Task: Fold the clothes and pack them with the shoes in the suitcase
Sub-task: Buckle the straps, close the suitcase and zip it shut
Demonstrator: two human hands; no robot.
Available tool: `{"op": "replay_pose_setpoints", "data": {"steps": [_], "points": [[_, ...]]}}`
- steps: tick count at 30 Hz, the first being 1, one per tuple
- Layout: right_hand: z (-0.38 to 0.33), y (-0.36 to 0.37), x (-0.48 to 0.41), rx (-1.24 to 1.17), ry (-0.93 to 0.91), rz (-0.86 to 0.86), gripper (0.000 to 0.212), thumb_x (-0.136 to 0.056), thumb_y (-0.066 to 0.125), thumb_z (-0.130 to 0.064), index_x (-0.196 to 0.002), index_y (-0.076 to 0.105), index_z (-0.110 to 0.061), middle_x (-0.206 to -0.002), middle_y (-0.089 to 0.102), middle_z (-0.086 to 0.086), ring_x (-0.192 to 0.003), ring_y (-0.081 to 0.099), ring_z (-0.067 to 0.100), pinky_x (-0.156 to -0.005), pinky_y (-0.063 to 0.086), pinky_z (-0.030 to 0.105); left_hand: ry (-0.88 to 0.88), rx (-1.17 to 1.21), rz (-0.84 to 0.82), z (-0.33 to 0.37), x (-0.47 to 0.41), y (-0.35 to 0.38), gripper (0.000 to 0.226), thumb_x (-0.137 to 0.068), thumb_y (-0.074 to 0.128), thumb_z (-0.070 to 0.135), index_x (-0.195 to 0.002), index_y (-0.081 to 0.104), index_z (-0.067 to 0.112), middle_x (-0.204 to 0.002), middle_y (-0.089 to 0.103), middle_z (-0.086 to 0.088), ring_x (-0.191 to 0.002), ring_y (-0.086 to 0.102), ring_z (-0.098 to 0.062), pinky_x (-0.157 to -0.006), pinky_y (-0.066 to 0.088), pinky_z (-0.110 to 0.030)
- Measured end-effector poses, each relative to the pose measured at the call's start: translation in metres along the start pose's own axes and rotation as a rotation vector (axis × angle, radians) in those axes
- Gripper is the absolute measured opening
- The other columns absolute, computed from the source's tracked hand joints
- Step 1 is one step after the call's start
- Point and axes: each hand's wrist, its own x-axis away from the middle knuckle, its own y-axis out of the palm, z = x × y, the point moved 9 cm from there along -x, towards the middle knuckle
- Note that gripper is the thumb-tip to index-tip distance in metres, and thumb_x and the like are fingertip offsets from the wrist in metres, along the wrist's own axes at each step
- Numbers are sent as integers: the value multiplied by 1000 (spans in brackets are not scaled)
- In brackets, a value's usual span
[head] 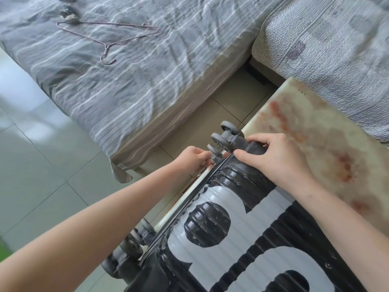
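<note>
Pinching the seam of the closed suitcase [231, 224] beside its far wheels [219, 140], your left hand [192, 160] was curled tight; your right hand [273, 159] gripped its far corner.

Left hand [194, 160], right hand [271, 159] grip suitcase [231, 239] corner; hanger [107, 36] on bed [147, 85].

A bedroom in a home. A bed [147, 85] under a crumpled grey striped sheet filled the upper left, with a wire clothes hanger [109, 39] lying near its far edge. A cushioned seat or mattress [326, 49] in textured grey fabric stood beside a marbled tabletop [305, 133], on a pale tiled floor [42, 165].
</note>
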Motion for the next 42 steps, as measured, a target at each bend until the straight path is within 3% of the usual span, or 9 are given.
{"op": "replay_pose_setpoints", "data": {"steps": [4,8,16,21,25,33,36,39,42], "points": [[16,-16,-5,-37,46,35,45,-67,74,-55,-105,70,-31,-95,68,-11,-93,63,14,-84,52,38,100,38,-5,18,-12,17,38,-96,53,26,-60,57,14,-49,44,5,-53,36,-14,-58,34,-28],[22,-22,-7,-58,48,55,50,-63,74,-58,-105,70,-30,-94,67,-12,-94,64,14,-85,53,40,175,-117,-83,34,-16,26,39,-94,57,34,-57,59,19,-56,50,2,-55,40,-15,-58,36,-25],[12,2,-9,-38,34,-54,51,-64,73,-61,-108,67,-34,-97,66,-16,-95,61,9,-85,51,36,-38,-307,-203,9,-9,9,36,-91,60,40,-61,61,20,-53,54,7,-46,44,-5,-49,37,-15],[12,1,-9,-25,24,-64,47,-65,75,-58,-105,66,-35,-88,64,-20,-90,62,9,-81,51,34,-216,90,-348,-14,0,23,34,-98,49,27,-66,50,18,-49,38,10,-41,29,-3,-42,20,-13],[7,-6,-5,-10,5,-32,42,-68,76,-52,-104,69,-33,-83,61,-21,-88,61,9,-76,48,30,-183,344,-257,-13,-3,31,33,-100,44,20,-67,48,16,-45,37,12,-38,27,-1,-39,16,-12],[5,-9,-2,-10,1,-13,48,-65,77,-54,-108,69,-33,-91,66,-16,-91,62,9,-78,50,29,-133,126,-92,26,-37,39,30,-90,41,-5,-66,54,9,-51,41,-1,-41,31,-9,-41,25,-17],[12,-7,-6,-40,23,-27,50,-61,77,-57,-105,69,-34,-91,66,-17,-89,62,7,-77,49,29,-89,126,-132,23,-43,44,35,-91,38,0,-64,56,13,-54,41,0,-45,29,-9,-44,23,-19],[14,-1,-9,-81,19,-59,60,-52,70,-67,-102,69,-34,-92,67,-18,-91,62,6,-84,50,34,-47,152,-211,18,-41,49,57,-96,38,10,-42,55,21,-46,36,9,-45,25,-7,-45,16,-19],[17,0,-11,-199,28,-110,49,-57,76,-58,-99,70,-33,-91,68,-16,-90,63,4,-86,51,31,-15,154,-327,18,-36,52,59,-98,41,15,-42,56,22,-49,35,9,-47,24,-7,-45,14,-20]]}}
